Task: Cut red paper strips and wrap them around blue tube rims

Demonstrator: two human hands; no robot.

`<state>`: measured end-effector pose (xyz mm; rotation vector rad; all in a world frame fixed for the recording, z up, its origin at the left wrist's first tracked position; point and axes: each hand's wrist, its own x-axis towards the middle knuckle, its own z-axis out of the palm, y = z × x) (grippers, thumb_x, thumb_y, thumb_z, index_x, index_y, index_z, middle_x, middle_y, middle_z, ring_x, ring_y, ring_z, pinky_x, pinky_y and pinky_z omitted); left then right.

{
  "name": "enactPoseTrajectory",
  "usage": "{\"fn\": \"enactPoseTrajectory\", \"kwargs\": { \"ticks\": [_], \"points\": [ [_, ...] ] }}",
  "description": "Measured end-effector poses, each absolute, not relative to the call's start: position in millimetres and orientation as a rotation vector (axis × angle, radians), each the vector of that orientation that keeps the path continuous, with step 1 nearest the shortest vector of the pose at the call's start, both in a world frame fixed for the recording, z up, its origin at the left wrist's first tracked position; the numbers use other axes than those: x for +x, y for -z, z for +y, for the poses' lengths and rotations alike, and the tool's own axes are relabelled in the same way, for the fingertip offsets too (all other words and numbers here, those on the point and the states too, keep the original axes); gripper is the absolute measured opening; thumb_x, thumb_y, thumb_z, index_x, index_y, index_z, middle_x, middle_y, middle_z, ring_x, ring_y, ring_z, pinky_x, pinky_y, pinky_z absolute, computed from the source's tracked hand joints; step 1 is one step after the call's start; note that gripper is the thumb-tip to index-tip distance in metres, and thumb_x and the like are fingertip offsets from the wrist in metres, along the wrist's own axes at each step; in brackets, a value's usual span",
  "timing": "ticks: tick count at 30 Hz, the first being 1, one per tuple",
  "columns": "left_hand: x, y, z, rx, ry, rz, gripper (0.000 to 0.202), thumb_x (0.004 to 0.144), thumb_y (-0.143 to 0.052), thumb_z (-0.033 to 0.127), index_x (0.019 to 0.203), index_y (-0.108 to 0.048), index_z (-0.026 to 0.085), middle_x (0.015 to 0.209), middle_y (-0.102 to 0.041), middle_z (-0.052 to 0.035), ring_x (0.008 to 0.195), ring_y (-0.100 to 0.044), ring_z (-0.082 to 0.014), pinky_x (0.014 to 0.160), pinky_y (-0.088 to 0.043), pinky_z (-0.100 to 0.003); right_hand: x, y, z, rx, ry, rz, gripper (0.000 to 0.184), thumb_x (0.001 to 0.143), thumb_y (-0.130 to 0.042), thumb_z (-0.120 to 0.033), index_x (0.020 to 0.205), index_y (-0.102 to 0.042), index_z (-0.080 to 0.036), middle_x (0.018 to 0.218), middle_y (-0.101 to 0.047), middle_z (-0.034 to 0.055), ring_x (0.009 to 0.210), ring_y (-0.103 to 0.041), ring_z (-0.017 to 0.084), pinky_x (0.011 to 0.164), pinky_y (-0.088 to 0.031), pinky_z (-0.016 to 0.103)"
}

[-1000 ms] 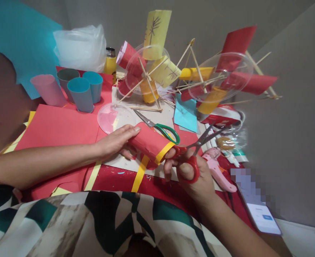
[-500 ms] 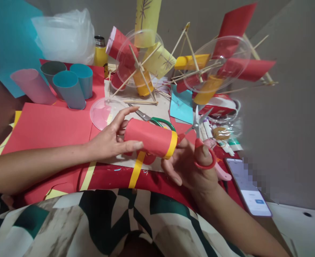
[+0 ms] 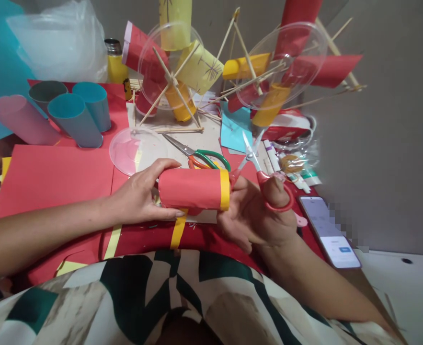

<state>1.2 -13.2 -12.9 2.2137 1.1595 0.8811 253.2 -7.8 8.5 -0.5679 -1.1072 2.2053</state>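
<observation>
A red paper tube (image 3: 189,188) with a yellow band (image 3: 224,189) round its right end lies nearly level in front of me. My left hand (image 3: 144,191) grips its left end between thumb and fingers. At the yellow end is my right hand (image 3: 257,211), its thumb through a handle of red-handled scissors (image 3: 250,155). The scissor blades stand apart and point up and away from me. Part of the other handle is hidden behind the tube and fingers. Green-and-orange-handled scissors (image 3: 211,157) lie just behind the tube.
Stick-framed wheels with clear discs (image 3: 171,67) and paper cups stand at the back. Blue paper tubes (image 3: 75,120) and a pink tube (image 3: 22,120) stand left, behind red paper sheets (image 3: 56,177). A phone (image 3: 329,235) lies at the right edge, near markers (image 3: 271,152).
The red tube has turned from a tilt to nearly level, and my left hand has closed more firmly round its end. The view has shifted slightly. The scissors stay on my right hand.
</observation>
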Motion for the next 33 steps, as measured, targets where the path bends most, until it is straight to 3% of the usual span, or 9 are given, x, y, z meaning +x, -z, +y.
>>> {"fn": "enactPoseTrajectory", "kwargs": {
  "ticks": [3,5,8,12,15,21,27,30,33],
  "points": [
    [1.6,10.4,-12.4,2.136,-0.901,1.208,0.076,0.070,-0.081,0.055,0.128,-0.046,0.021,0.125,-0.060,-0.0106,0.105,-0.065,-0.0269,0.077,-0.056,-0.034,254.0,-11.1,-7.5,-0.608,-2.139,-1.205,0.050,0.084,-0.059,-0.073,0.099,-0.050,-0.026,0.064,-0.062,-0.0062,0.035,-0.058,0.011,0.030,-0.036,0.016],
    [1.3,10.4,-11.5,2.143,-0.859,1.212,0.070,0.071,-0.081,0.054,0.124,-0.049,0.021,0.120,-0.062,-0.0091,0.104,-0.064,-0.0264,0.083,-0.055,-0.036,253.3,-12.6,-7.4,-0.666,-2.107,-1.258,0.055,0.082,-0.056,-0.078,0.097,-0.049,-0.026,0.061,-0.058,-0.0067,0.034,-0.057,0.012,0.030,-0.037,0.017],
    [1.0,11.2,-10.8,2.187,-0.781,1.167,0.065,0.072,-0.082,0.048,0.122,-0.052,0.019,0.122,-0.062,-0.0098,0.109,-0.063,-0.0267,0.095,-0.052,-0.040,251.5,-13.2,-6.8,-0.710,-2.093,-1.261,0.057,0.079,-0.058,-0.080,0.093,-0.049,-0.025,0.069,-0.059,-0.0047,0.035,-0.059,0.013,0.029,-0.039,0.019],
    [2.3,9.4,-11.0,2.028,-0.714,1.176,0.072,0.070,-0.083,0.041,0.130,-0.050,0.019,0.131,-0.059,-0.0120,0.118,-0.060,-0.0292,0.102,-0.049,-0.045,252.1,-14.2,-5.1,-0.578,-2.081,-1.222,0.051,0.082,-0.062,-0.072,0.097,-0.057,-0.024,0.086,-0.066,-0.0003,0.043,-0.066,0.014,0.031,-0.042,0.019],
    [3.4,5.4,-9.1,1.678,-0.742,1.144,0.077,0.070,-0.084,0.042,0.135,-0.049,0.020,0.128,-0.062,-0.0106,0.112,-0.063,-0.0278,0.094,-0.053,-0.042,254.4,-17.7,-3.8,-0.550,-1.963,-1.221,0.048,0.082,-0.066,-0.069,0.100,-0.061,-0.025,0.096,-0.070,0.0018,0.049,-0.069,0.015,0.034,-0.043,0.019],
    [1.2,2.0,0.8,1.073,-0.838,0.899,0.072,0.068,-0.087,0.037,0.130,-0.053,0.021,0.108,-0.070,-0.0070,0.082,-0.069,-0.0182,0.066,-0.055,-0.026,254.7,-19.9,-4.2,-0.566,-1.722,-1.205,0.045,0.086,-0.060,-0.070,0.103,-0.063,-0.029,0.125,-0.071,0.0056,0.063,-0.072,0.017,0.041,-0.046,0.022],
    [-0.6,0.9,4.1,0.958,-0.832,0.800,0.065,0.062,-0.089,0.027,0.120,-0.061,0.020,0.101,-0.072,-0.0078,0.080,-0.070,-0.0197,0.068,-0.058,-0.031,252.1,-20.8,-8.0,-0.599,-1.587,-1.127,0.044,0.082,-0.065,-0.070,0.108,-0.065,-0.034,0.140,-0.061,0.0048,0.084,-0.073,0.020,0.048,-0.050,0.025],
    [-2.0,-1.7,4.1,0.927,-0.819,0.772,0.056,0.063,-0.086,0.026,0.114,-0.065,0.018,0.101,-0.074,-0.0093,0.083,-0.071,-0.0218,0.071,-0.059,-0.034,251.9,-20.9,-8.9,-0.671,-1.523,-1.183,0.053,0.079,-0.063,-0.076,0.107,-0.064,-0.031,0.135,-0.064,0.0089,0.080,-0.070,0.021,0.049,-0.051,0.029],
    [-4.9,-2.4,6.2,0.901,-0.832,0.739,0.049,0.064,-0.084,0.026,0.110,-0.069,0.017,0.106,-0.075,-0.0117,0.096,-0.072,-0.0260,0.087,-0.060,-0.040,250.5,-13.1,-7.1,-0.700,-1.617,-1.305,0.058,0.077,-0.063,-0.078,0.105,-0.065,-0.026,0.119,-0.071,0.0123,0.074,-0.070,0.022,0.053,-0.055,0.031]
  ]
}}
